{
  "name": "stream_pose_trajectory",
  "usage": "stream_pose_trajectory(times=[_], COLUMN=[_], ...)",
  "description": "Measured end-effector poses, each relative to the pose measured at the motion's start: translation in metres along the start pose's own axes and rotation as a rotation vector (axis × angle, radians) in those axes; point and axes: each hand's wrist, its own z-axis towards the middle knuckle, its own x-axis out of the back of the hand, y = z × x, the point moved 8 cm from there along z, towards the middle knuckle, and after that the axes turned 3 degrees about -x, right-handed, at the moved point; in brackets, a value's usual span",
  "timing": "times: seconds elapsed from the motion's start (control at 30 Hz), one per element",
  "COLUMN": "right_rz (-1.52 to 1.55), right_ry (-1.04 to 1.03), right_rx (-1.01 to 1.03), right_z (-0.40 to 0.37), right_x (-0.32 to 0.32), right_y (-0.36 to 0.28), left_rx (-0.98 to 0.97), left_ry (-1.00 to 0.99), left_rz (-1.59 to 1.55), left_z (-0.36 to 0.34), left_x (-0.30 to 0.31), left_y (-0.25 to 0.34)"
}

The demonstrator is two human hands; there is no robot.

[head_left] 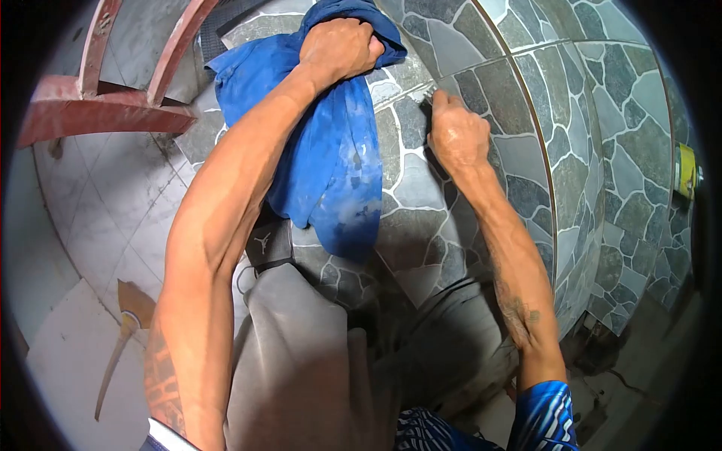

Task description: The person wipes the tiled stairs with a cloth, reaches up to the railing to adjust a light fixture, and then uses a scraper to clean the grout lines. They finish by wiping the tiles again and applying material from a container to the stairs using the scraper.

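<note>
A blue cloth (323,161) with pale, whitish smudges is draped over the stone-patterned tiles (421,180). My left hand (340,49) is closed on its bunched upper part, and the rest hangs down towards my knees. To the right of the cloth, my right hand (460,134) is closed low over the tiles, beside a white grout joint (415,96). A small bit of something pale or metallic shows at its fingertips, too small to name. The inside of this hand is hidden from me.
At the upper left stands a red frame (120,113) with upright bars. A small broom (135,308) lies on the white floor tiles (124,180). The stone-patterned tiling rises on the right, with a yellow object (685,171) at the far edge. My bent legs are below.
</note>
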Motion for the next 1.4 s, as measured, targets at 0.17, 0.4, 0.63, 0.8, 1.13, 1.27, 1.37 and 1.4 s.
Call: stream_pose_trajectory(times=[0.17,0.4,0.63,0.8,1.13,1.27,1.37,1.4], right_rz=[0.046,-0.073,0.066,0.127,0.141,0.067,0.102,0.107], right_ry=[-0.101,0.055,-0.003,-0.007,-0.092,-0.068,-0.105,-0.106], right_rx=[-0.067,0.037,0.018,-0.043,-0.169,-0.077,-0.136,-0.133], right_z=[0.008,0.005,0.001,-0.003,0.002,0.019,0.024,0.023], right_x=[-0.011,0.000,0.001,0.011,0.015,-0.001,0.014,0.018], right_y=[0.005,-0.001,0.002,0.020,0.027,0.010,0.013,0.011], left_rx=[0.008,-0.009,-0.006,-0.005,-0.030,-0.009,-0.016,-0.013], left_ry=[-0.016,0.015,0.011,0.033,0.087,0.066,0.076,0.092], left_rz=[0.023,0.011,0.011,0.018,0.008,0.025,0.013,0.005], left_z=[-0.004,0.000,-0.004,0.001,0.000,-0.003,-0.004,-0.004], left_x=[-0.002,-0.003,-0.002,-0.001,0.002,-0.001,0.000,0.001], left_y=[-0.002,-0.002,0.000,-0.003,-0.002,-0.003,-0.004,-0.003])
